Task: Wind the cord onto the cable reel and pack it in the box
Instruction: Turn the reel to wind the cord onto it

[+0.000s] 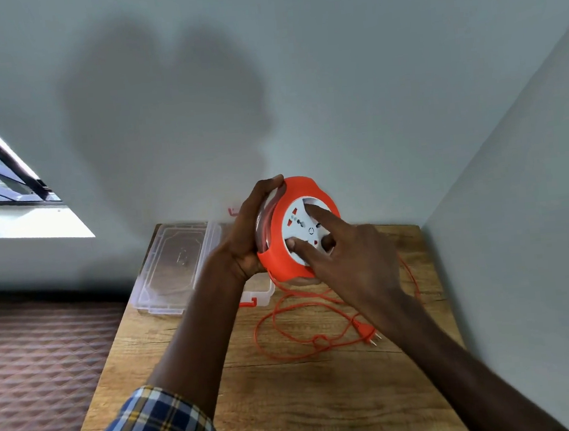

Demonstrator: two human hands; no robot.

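Cord [286, 313] mostly lies loose on the worktop [257, 389] below your fingers, plug [367, 332] free. Your left hand [244, 239] grips the reel [298, 228]; your right hand [341, 255] presses spread fingers [313, 211] into its hub. I judge winding barely begun; box [173, 262] waits open beside your left hand.

Probably home: bed [42, 367], window [3, 164]

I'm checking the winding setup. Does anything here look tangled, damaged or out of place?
Nothing looks damaged. The orange cord lies in loose loops on the table, its plug free, still unwound from the cable reel.
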